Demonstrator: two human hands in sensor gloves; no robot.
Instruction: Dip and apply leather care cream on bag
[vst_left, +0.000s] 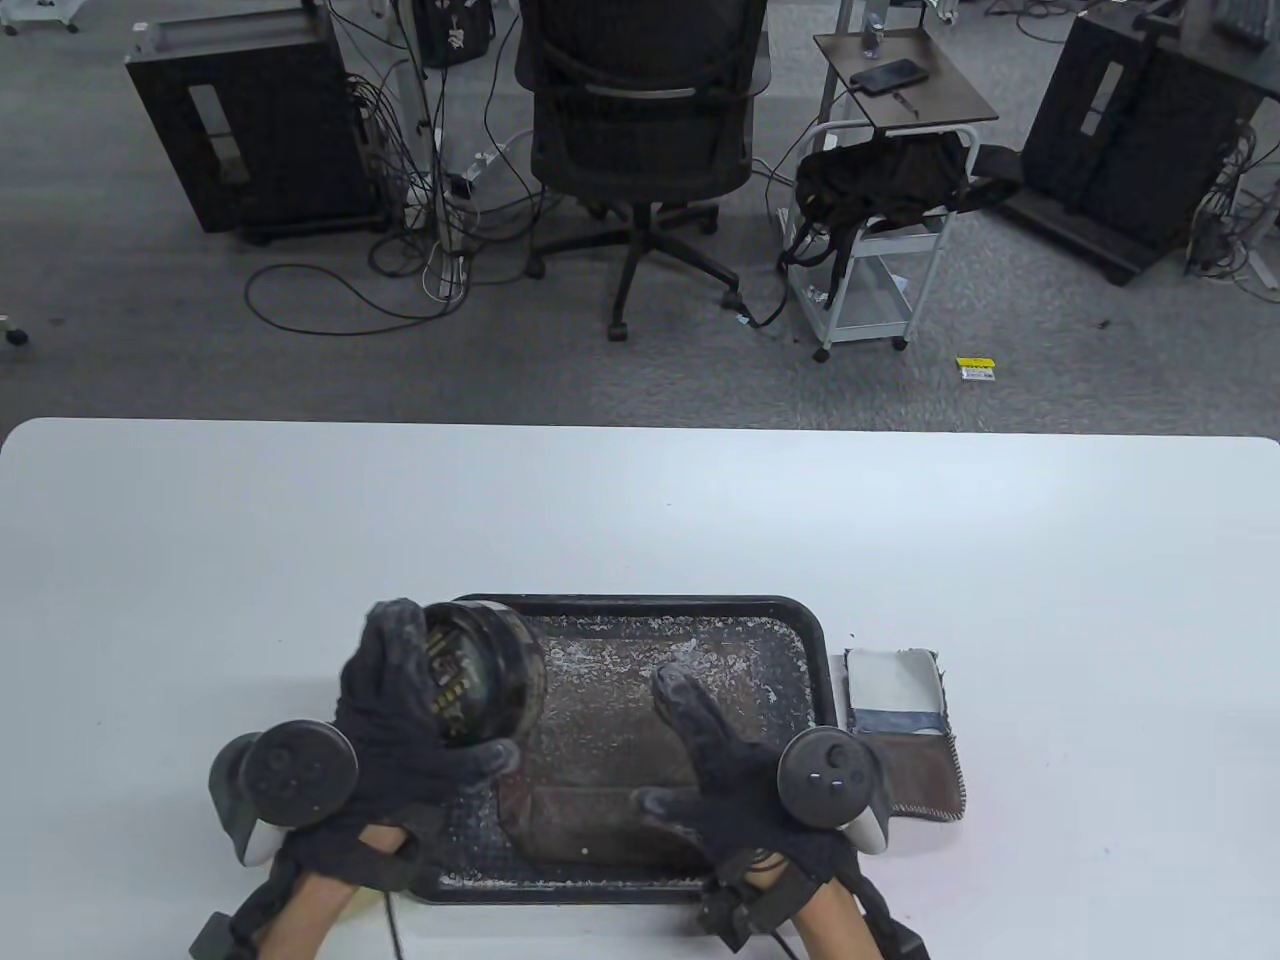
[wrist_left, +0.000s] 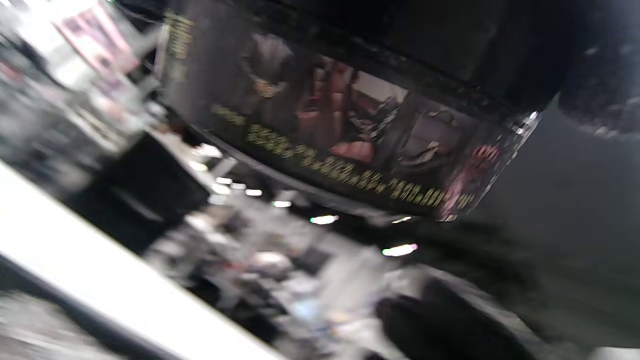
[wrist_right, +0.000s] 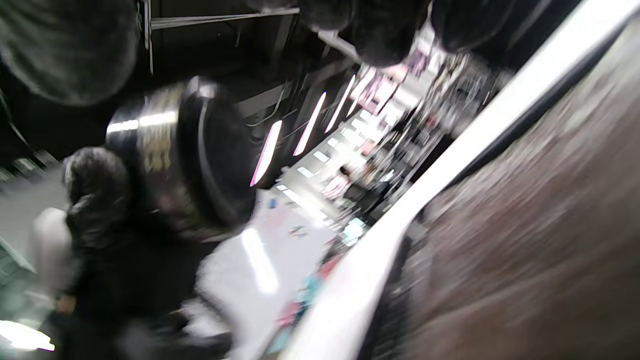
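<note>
My left hand (vst_left: 420, 690) grips a round black jar of leather care cream (vst_left: 480, 672) and holds it tilted above the left end of the black tray (vst_left: 810, 625). Its gold-lettered label fills the left wrist view (wrist_left: 330, 145); the jar also shows in the right wrist view (wrist_right: 185, 155). A brown leather bag (vst_left: 600, 740) lies flat in the tray, dusted with white specks. My right hand (vst_left: 690, 760) hovers over the bag, fingers spread and holding nothing.
A folded cloth (vst_left: 900, 730) in white, blue and brown lies on the white table (vst_left: 640, 510) just right of the tray. Beyond the table's far edge stand an office chair (vst_left: 640, 130), a small cart (vst_left: 880, 220) and cabinets.
</note>
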